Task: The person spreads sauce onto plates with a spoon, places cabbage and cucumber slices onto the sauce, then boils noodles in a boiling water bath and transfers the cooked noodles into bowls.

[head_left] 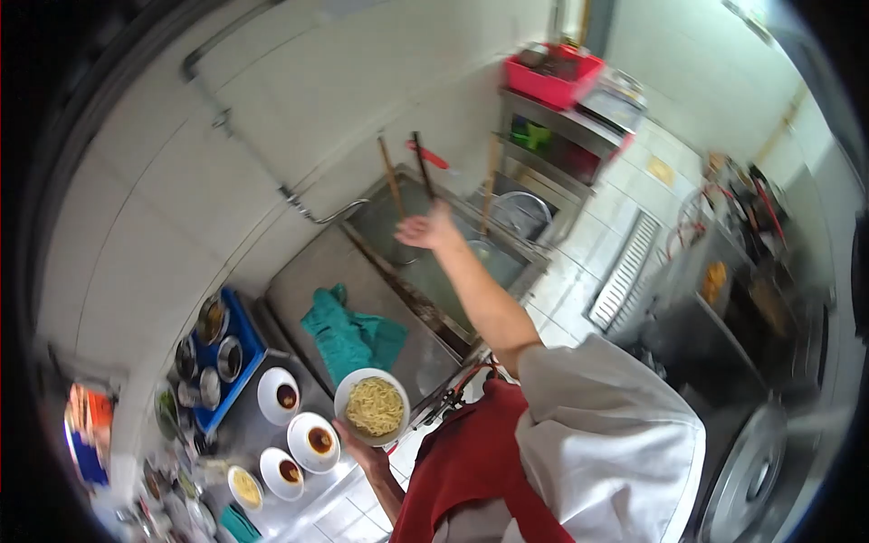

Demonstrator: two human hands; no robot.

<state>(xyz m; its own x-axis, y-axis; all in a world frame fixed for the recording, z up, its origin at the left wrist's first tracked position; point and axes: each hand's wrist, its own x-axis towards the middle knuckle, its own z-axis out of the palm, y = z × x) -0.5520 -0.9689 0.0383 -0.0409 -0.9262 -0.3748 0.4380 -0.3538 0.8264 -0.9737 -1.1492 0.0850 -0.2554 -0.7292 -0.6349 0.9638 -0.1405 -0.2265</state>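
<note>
My left hand (360, 447) is wrapped round the underside of a white bowl (342, 399) of pale noodles (375, 406). Stretched out over the water-filled basin (471, 294), my right hand (429, 228) is slightly blurred and grips a long dark stick (422, 166) that points up and away. A wooden handle (390, 172) rises from the basin beside it, with a red-handled tool (429, 155) behind. Left of the noodle bowl are white bowls with dark sauce (319, 440). A green cloth (348, 335) lies on the metal cover (312, 269).
A blue tray (217, 412) with metal containers stands at the left. Beyond the basin, a red bin (552, 77) sits on a metal shelf. A floor drain (626, 270), metal equipment and a large round lid (749, 471) are at the right.
</note>
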